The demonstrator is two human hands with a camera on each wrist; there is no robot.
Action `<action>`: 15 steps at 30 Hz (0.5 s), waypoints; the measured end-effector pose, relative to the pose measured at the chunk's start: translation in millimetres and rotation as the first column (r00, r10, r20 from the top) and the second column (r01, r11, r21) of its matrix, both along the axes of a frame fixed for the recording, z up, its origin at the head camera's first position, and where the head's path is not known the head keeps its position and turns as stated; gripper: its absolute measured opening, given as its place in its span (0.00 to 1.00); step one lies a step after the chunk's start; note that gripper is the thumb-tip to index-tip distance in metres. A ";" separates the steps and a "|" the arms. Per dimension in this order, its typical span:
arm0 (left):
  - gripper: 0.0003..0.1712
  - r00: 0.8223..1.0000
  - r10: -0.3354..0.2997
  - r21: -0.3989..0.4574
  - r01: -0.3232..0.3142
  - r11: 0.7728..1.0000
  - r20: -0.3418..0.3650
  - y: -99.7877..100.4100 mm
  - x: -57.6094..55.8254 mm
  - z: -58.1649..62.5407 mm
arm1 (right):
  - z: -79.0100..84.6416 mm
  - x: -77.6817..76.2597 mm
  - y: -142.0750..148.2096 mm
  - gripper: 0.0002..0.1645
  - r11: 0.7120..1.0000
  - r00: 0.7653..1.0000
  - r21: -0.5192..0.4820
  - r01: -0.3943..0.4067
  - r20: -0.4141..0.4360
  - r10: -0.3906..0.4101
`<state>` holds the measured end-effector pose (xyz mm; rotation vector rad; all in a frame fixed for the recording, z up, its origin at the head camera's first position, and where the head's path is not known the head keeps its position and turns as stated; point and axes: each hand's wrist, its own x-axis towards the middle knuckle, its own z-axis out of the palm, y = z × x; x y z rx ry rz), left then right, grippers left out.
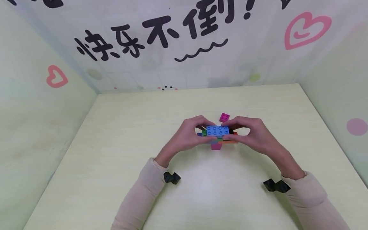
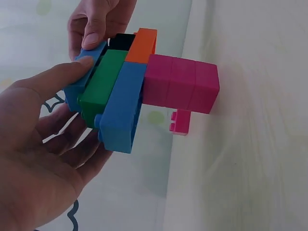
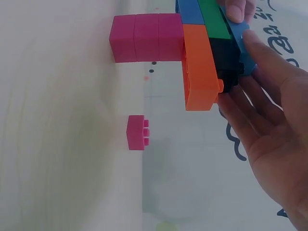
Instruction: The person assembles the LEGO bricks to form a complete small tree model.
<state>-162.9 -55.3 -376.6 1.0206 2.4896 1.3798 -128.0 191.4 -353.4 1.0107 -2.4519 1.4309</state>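
In the head view, a blue building brick point(image 1: 217, 130) with studs on top lies at the top of a brick stack. My left hand point(image 1: 191, 134) pinches its left end between thumb and fingers, and my right hand point(image 1: 256, 135) pinches the right end the same way. Under it, the left wrist view shows a green brick point(image 2: 102, 79) beside a black brick point(image 2: 121, 42). Below those come another blue brick point(image 2: 124, 103) and an orange brick point(image 3: 201, 72), side by side. A pink column point(image 2: 182, 84) of bricks stands beneath on the table.
A loose pink brick point(image 1: 224, 117) lies on the table just behind the stack. The pale wooden table point(image 1: 129, 127) meets a printed back wall point(image 1: 161, 73) and side walls. Small black devices point(image 1: 172, 178) sit at both wrists.
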 end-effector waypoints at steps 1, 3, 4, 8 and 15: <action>0.23 1.000 0.009 0.022 -0.010 1.000 0.018 -0.6 0.3 -1.8 | 0.8 -0.1 -0.5 0.25 1.000 1.000 -0.001 -0.003 -0.004 0.003; 0.23 0.999 0.029 0.048 -0.031 0.998 0.037 -1.5 0.8 -4.2 | -1.7 -2.2 0.1 0.26 1.000 1.000 0.003 -0.003 -0.013 0.003; 0.24 0.998 0.037 0.055 -0.039 0.998 0.041 -1.7 1.2 -4.8 | -4.7 -4.2 1.2 0.26 1.000 1.000 0.007 -0.006 -0.016 0.006; 0.24 0.998 0.062 0.062 -0.064 0.996 0.031 -2.0 3.1 -6.6 | -20.1 -12.9 7.6 0.30 0.999 0.999 0.043 -0.031 -0.014 0.032; 0.23 0.998 0.046 0.056 -0.044 0.997 -0.037 -0.7 6.2 -4.6 | -28.5 -17.1 13.4 0.33 0.994 0.997 0.080 -0.080 0.007 0.080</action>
